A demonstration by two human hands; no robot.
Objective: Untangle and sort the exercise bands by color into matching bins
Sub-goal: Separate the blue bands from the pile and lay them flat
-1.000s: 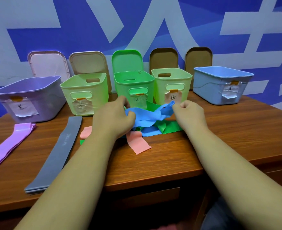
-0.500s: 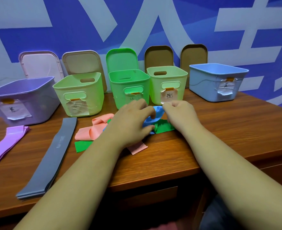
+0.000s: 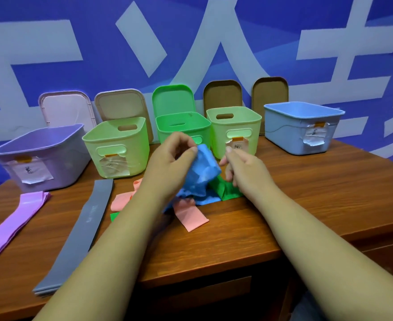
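The left hand (image 3: 170,163) has its fingers (image 3: 192,149) curled, thumb against forefinger, pinching the top of the bunched blue band (image 3: 202,177) and lifting it off the desk (image 3: 318,205). The right hand (image 3: 244,167) sits just beside the band's right edge with its fingers (image 3: 223,162) bent inward. Whether they grip the blue band, the green band (image 3: 228,192) below them, or nothing cannot be told, as the fingertips are turned away from the camera.

The blue band's lower end drapes over a salmon band (image 3: 192,217), which comes out from under the left forearm and shows again to that arm's left. A scrap of the green band also shows at the forearm's left. How these three cross under the hand and arm is hidden.

Left of the tangle a grey band (image 3: 86,225) lies flat and straight, and further left a purple band (image 3: 15,216) runs off the frame's edge.

Behind stand five open bins in a row: a purple bin (image 3: 70,163), a pale green bin (image 3: 137,158), a green bin (image 3: 204,129) partly covered by the left hand, a second pale green bin (image 3: 253,135) and a blue bin (image 3: 281,130). Their taped paper labels are too blurred to read. Lids lean on the wall behind them.
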